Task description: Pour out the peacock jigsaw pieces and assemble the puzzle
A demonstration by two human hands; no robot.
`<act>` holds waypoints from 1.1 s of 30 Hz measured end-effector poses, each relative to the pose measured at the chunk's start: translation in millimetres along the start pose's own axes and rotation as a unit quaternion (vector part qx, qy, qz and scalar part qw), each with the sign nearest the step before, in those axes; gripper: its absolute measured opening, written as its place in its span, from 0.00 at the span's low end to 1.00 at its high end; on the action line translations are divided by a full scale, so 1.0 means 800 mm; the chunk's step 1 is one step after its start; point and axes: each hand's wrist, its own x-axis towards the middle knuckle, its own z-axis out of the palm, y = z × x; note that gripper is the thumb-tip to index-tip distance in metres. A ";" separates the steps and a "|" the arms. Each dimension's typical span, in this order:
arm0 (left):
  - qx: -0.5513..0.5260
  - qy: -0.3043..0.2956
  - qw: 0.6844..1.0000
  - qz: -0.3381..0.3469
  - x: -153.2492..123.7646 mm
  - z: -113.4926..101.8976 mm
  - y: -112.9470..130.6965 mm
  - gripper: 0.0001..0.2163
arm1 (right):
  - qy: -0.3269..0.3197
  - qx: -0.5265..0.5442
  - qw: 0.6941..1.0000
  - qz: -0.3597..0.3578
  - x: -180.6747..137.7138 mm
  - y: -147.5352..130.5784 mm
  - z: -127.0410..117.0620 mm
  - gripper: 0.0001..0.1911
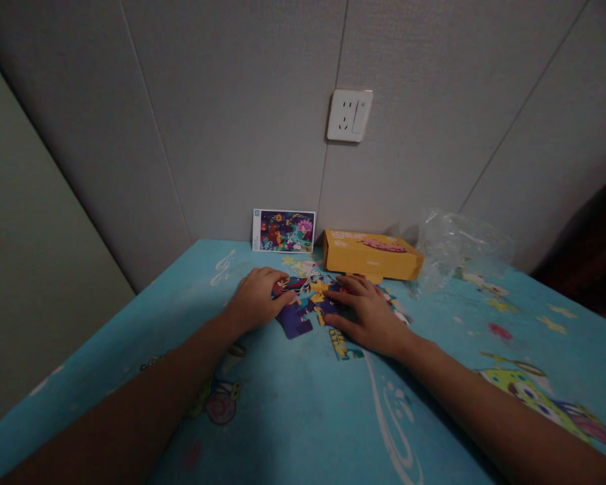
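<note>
From where I stand, the biggest thing is the grey wall (232, 101). In front of it is a table with a blue cloth (293, 417) that has cartoon pictures on it. Clear, crinkly plastic (449, 246) sits at the back on the right, and just beside it is a yellow box (374, 256).

The person's two hands are low, in the middle. The right hand (368, 313) is palm down with its fingers spread apart, touching the puzzle pieces (295, 322). The left hand (257, 300) has its fingers close together and its thumb out, at the left side of the pieces. I can't tell if it is pinching one.

A picture card (285, 231) leans on the wall at the back. A white socket (350, 116) is higher up.

The pieces are smallest. They lie on the cloth in front of the box, some hidden by the right hand. I think a wide push could bump the bits out of line, or slide one against the box. If the cloth bunched up, they could tip. One yellow and teal piece (339, 345) sits near the right wrist, so a dragging arm could knock it away
</note>
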 end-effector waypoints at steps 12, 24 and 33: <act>-0.011 0.039 0.999 -0.026 0.005 -0.001 -0.006 0.14 | -0.019 0.027 0.998 -0.057 0.001 -0.016 -0.003 0.25; 0.016 -0.064 0.992 0.107 -0.014 0.004 0.010 0.29 | 0.000 0.009 1.000 0.025 0.001 -0.005 0.003 0.32; 0.019 -0.068 0.992 0.105 -0.013 0.005 0.008 0.30 | 0.035 0.052 0.998 0.009 0.003 -0.001 0.003 0.30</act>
